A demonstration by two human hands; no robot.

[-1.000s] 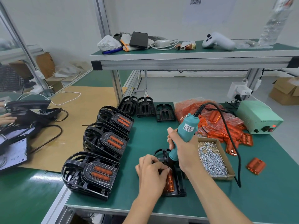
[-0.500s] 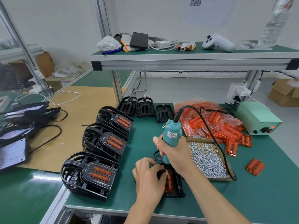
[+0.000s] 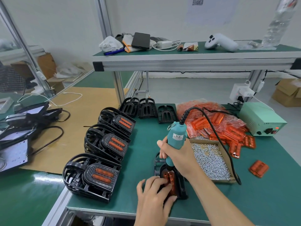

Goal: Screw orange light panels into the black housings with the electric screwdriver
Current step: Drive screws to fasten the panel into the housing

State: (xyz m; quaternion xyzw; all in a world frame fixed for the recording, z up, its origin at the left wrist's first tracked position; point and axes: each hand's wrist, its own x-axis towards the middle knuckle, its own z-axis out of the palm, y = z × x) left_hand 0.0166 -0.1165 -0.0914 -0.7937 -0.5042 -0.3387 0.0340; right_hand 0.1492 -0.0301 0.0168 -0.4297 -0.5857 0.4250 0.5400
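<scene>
Here, your right hand (image 3: 176,154) was wrapped around the teal electric screwdriver (image 3: 175,141), holding it nearly upright so its tip came down on the far end of the orange light panel (image 3: 170,179), which sat in the black housing (image 3: 180,188) lying flat on the green bench mat (image 3: 146,139). Your left hand (image 3: 154,194) pressed down on the near part of the panel with bent fingers, likely to keep it seated while the screw bit. The cardboard tray of screws (image 3: 210,160) sat just beside your right wrist, within easy reach, with the bag of spare orange panels (image 3: 216,123) behind it. Finished assemblies (image 3: 92,175) were stacked to your left, empty housings (image 3: 146,108) at the back.
</scene>
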